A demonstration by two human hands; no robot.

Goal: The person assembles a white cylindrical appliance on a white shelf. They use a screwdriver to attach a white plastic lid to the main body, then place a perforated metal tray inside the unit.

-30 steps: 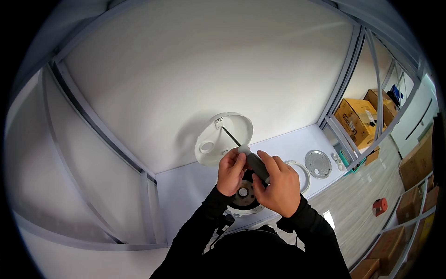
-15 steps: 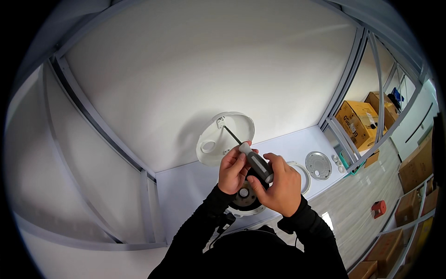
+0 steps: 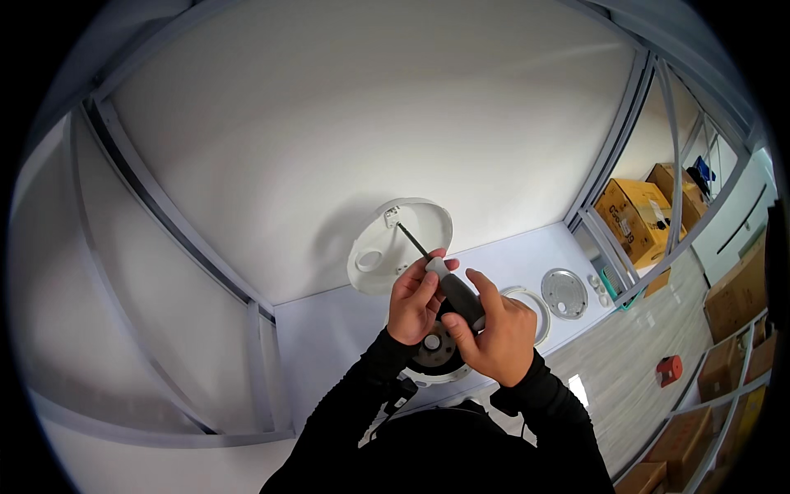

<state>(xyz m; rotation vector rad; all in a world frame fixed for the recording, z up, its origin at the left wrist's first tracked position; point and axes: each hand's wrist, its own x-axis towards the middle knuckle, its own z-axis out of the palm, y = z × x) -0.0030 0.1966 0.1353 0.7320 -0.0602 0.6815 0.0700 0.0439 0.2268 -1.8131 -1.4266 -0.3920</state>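
Note:
A screwdriver (image 3: pixel 462 298) with a grey handle points up and left between my hands. My left hand (image 3: pixel 411 309) pinches its light grey collar where the shaft begins. Lower right, my right hand (image 3: pixel 504 336) has thumb and forefinger on either side of the handle's butt end. The tip reaches a small fitting (image 3: pixel 392 217) inside a round white cover (image 3: pixel 420 239), which stands tilted against the back wall; whether it sits in a screw is too small to tell. Partly hidden under my hands lies a round white housing (image 3: pixel 431 380) with a dark inside and a metal disc.
On the white table (image 3: pixel 317 321), a white ring (image 3: pixel 543 319) and a perforated metal disc (image 3: pixel 564 294) lie to the right. Small white round parts and a green basket (image 3: pixel 611 282) are at the table's right end. Grey frame posts border both sides; cardboard boxes (image 3: pixel 634 218) stand beyond.
The screwdriver handle has turned slightly about its length, and my right thumb and fingers have shifted a little on it. My left hand and the cover stay nearly in place.

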